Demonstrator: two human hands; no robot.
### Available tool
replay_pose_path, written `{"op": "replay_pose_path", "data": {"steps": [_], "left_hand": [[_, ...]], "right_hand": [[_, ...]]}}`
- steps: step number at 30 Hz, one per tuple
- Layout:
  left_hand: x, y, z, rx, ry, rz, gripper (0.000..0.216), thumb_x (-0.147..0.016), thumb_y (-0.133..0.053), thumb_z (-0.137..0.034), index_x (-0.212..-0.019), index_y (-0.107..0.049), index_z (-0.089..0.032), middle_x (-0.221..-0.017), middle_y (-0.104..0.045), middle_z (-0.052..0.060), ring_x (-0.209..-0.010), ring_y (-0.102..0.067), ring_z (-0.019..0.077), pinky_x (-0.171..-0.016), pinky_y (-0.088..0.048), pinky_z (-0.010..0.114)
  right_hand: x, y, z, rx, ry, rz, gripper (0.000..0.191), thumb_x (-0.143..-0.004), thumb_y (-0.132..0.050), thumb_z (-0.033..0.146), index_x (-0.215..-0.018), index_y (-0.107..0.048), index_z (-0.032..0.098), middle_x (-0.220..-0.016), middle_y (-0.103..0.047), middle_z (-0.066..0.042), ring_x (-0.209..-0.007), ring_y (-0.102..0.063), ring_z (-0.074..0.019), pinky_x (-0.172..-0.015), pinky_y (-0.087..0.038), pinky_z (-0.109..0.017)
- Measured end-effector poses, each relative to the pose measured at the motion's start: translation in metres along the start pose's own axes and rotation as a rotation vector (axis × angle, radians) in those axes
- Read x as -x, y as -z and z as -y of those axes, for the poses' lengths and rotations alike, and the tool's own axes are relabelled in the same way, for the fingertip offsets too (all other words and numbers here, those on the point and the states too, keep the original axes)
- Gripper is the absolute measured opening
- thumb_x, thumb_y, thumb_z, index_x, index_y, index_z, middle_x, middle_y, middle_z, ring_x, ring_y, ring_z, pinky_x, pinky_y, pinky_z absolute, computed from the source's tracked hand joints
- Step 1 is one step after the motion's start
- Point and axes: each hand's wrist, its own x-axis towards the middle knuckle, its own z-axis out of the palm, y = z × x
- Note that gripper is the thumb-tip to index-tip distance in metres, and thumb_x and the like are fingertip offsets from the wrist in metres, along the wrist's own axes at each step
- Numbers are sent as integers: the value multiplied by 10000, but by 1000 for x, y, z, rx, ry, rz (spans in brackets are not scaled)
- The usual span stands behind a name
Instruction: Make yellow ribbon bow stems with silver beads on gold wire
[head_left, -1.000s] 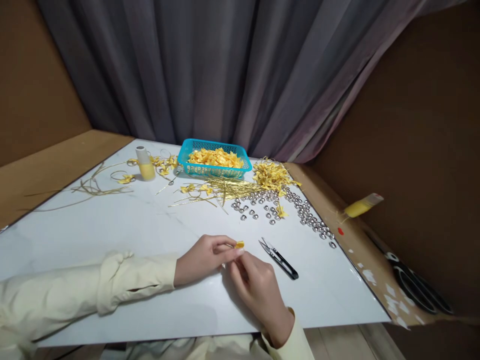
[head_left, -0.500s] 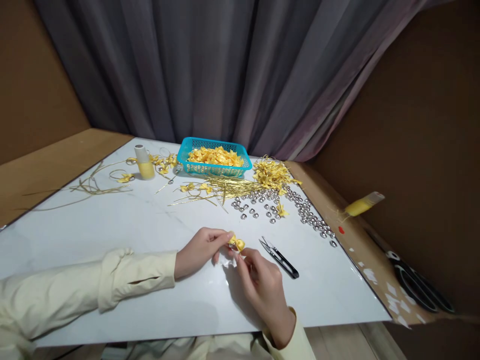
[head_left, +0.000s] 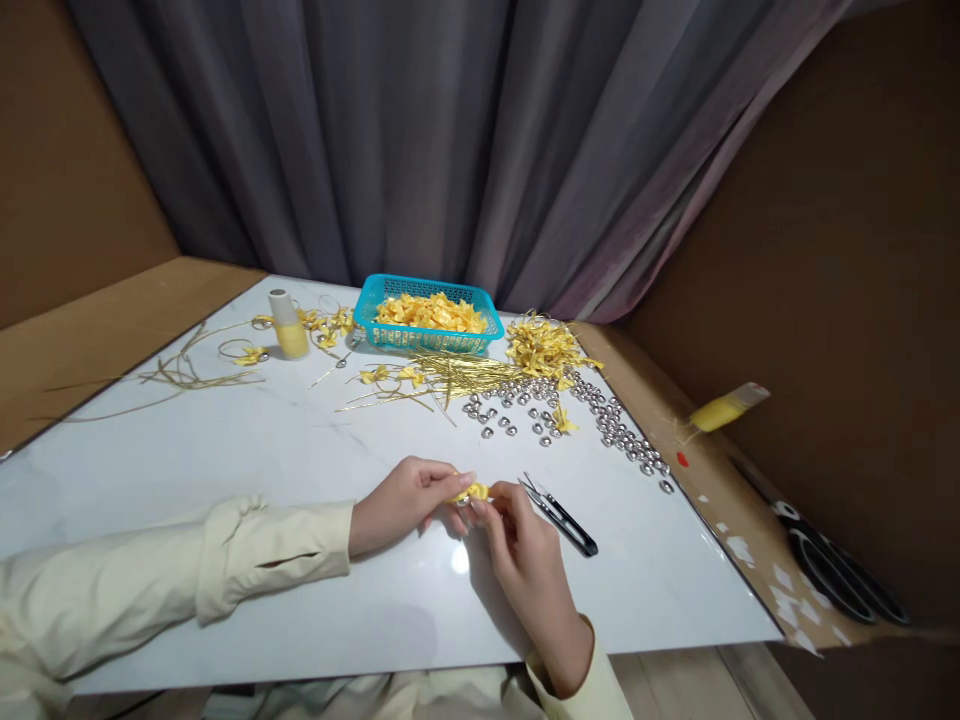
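Observation:
Between my two hands, above the white table [head_left: 300, 590], is a small yellow ribbon bow [head_left: 475, 491] with a bit of silver at its lower side. My left hand [head_left: 412, 502] pinches its left side with thumb and fingers. The thumb and forefinger of my right hand [head_left: 521, 535] close on the bow's right side; the fingertips of both hands partly hide it. A pair of black thread snips [head_left: 566, 518] lies just right of my right hand, blades pointing away from me.
A blue basket [head_left: 491, 325] of yellow bows stands at the back. Gold wires [head_left: 480, 375], yellow ribbon pieces [head_left: 544, 345] and silver beads [head_left: 619, 430] spread beside it. A yellow glue bottle [head_left: 289, 328] stands left; another bottle [head_left: 727, 408] and scissors [head_left: 825, 570] lie right.
The bow has turned and sits slightly lower between my fingers, more covered by my left thumb. My right fingertips have risen to its right side. Things on the table have not moved.

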Motion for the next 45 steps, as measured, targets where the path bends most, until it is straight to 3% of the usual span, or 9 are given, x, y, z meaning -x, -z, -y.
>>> {"op": "replay_pose_path", "data": {"steps": [4,15,20,23,29,34,40,45], "left_hand": [[-1,0,1,22,17,6,423,-813,-512,-502,-740,-616,-99,-761,-715,120,-593,-659,161,-373,-293,169],[-4,1,3,-20,-10,-61,409,-825,-500,-484,-735,-621,-103,-718,-707,96,-590,-622,148,-393,-310,184],[-3,1,0,-42,-2,-104,407,-829,-497,-469,-740,-639,-99,-729,-719,87,-438,-498,82,-391,-316,189],[-3,0,-1,-13,13,-103,392,-818,-506,-472,-748,-625,-105,-751,-721,88,-478,-552,102,-372,-295,183],[-4,-1,4,21,-27,-83,413,-801,-529,-472,-674,-632,-93,-669,-689,74,-496,-553,111,-544,-455,242],[-4,-1,6,-21,-12,-95,417,-814,-513,-465,-661,-632,-96,-605,-672,53,-501,-565,121,-567,-470,249],[-6,1,2,-31,-13,-73,405,-828,-496,-455,-702,-628,-94,-648,-682,67,-486,-545,106,-525,-431,226],[-11,7,-4,-95,22,-148,430,-840,-463,-469,-744,-633,-86,-653,-684,74,-359,-333,48,-371,-242,197]], "right_hand": [[1,1,0,-4,-3,-6,127,-922,-378,256,-862,-467,188,-633,-590,11,-489,-538,-111,-485,-388,-197],[3,2,1,27,96,-25,188,-908,-410,194,-793,-558,175,-531,-546,28,-418,-458,-85,-441,-317,-191],[3,1,1,5,75,-21,123,-895,-435,194,-865,-550,165,-472,-464,68,-367,-384,-76,-402,-277,-189],[2,2,1,49,124,-21,134,-879,-427,162,-800,-535,166,-476,-425,70,-376,-356,-75,-414,-277,-187],[2,5,2,179,238,-136,218,-769,-356,26,-652,-445,188,-490,-361,59,-411,-347,-89,-442,-277,-194],[1,5,3,223,270,-163,242,-689,-316,-18,-643,-413,199,-490,-344,60,-411,-340,-95,-438,-270,-194],[1,4,-2,167,168,-168,204,-813,-385,63,-671,-466,185,-494,-362,63,-412,-353,-86,-440,-285,-194],[3,9,2,-92,12,-114,110,-874,-466,206,-939,-542,159,-500,-418,71,-424,-391,-87,-437,-317,-189]]}}
